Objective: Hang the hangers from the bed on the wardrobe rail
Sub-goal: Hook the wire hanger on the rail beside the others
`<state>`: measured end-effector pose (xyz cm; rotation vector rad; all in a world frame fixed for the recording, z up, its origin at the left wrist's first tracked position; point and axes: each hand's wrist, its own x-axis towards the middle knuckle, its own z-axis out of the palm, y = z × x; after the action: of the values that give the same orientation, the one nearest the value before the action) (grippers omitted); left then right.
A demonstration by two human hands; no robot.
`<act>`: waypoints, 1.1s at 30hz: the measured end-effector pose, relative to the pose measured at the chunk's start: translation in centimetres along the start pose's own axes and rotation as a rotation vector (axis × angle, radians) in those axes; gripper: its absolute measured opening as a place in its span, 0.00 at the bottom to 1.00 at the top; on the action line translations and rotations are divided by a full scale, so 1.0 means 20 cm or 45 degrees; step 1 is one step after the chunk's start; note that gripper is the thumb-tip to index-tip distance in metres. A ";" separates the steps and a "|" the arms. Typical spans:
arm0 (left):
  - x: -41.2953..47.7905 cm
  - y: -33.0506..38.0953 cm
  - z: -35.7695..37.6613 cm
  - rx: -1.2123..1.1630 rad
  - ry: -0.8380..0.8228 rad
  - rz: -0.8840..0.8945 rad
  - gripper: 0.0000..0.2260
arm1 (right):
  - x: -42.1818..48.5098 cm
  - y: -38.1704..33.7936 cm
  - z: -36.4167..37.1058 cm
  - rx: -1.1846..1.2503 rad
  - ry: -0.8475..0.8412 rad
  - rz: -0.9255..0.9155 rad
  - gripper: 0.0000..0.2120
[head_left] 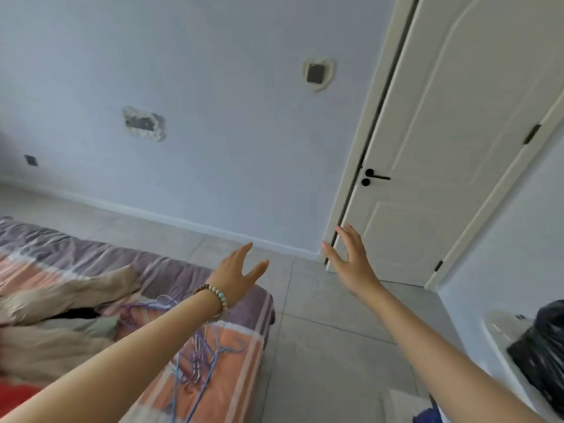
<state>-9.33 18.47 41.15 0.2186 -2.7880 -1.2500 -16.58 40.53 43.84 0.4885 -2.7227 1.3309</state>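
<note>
The hangers (197, 366), thin wire ones in purple and blue, lie in a loose tangled bunch in the lower centre-left of the frame. They rest on the bed (241, 337) near its corner, on a cover striped in orange, white and purple. The left forearm crosses in front of the bunch and hides part of it.

Above the bunch, near the middle of the frame, the left hand (239, 270) reaches forward with its fingers straight and its thumb spread, holding nothing. A bead bracelet (213, 296) circles its wrist. To its right the right hand (351, 264) is also stretched forward, fingers splayed wide and empty. Neither hand touches the hangers.

Rumpled beige bedding (76, 288) is heaped on the bed at the left edge. Grey floor tiles (320, 346) fill the lower centre.

A pale blue wall (213, 163) takes up the upper left. It has two rough openings, one at (145, 123) and another higher up at (317, 73).

A cream door (442, 148) with a black handle (375, 177) stands in the upper right. A black bag (543, 343) sits on a white surface (500, 340) at the lower right edge.
</note>
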 end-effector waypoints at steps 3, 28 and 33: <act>-0.05 -0.40 -0.02 0.043 0.009 -0.221 0.31 | 0.06 0.06 0.46 0.018 -0.209 0.021 0.28; -0.31 -2.13 1.07 -0.379 0.021 -1.510 0.28 | -0.25 1.33 2.44 0.327 -1.011 1.162 0.30; -0.30 -2.22 1.19 -0.460 0.011 -1.583 0.24 | -0.32 1.38 2.56 0.506 -0.915 1.349 0.27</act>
<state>-2.11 7.86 -7.93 2.0751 -2.2078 -1.7968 -15.30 18.02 -10.18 -0.7802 -3.4470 2.2867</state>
